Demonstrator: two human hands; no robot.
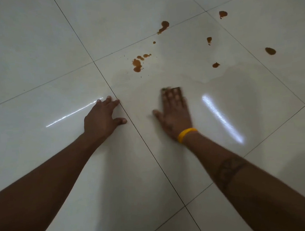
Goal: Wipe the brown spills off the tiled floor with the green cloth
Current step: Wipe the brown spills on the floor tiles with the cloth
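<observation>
Several brown spills mark the white tiled floor (33,51) ahead of me: a cluster (137,64) at centre, a streaked blob (164,25) further off, and separate drops (270,50) to the right. My right hand (174,111), with a yellow wristband, lies flat and blurred on the floor, pressing down a cloth (173,89) whose dark green edge shows only beyond the fingertips. My left hand (102,117) rests spread on the tile to the left, holding nothing. A faint wet smear (163,78) lies between the right hand and the spills.
Dark grout lines (130,120) cross the glossy tiles. Bright light reflections (221,117) streak the floor beside both hands. Nothing else stands on the floor in view.
</observation>
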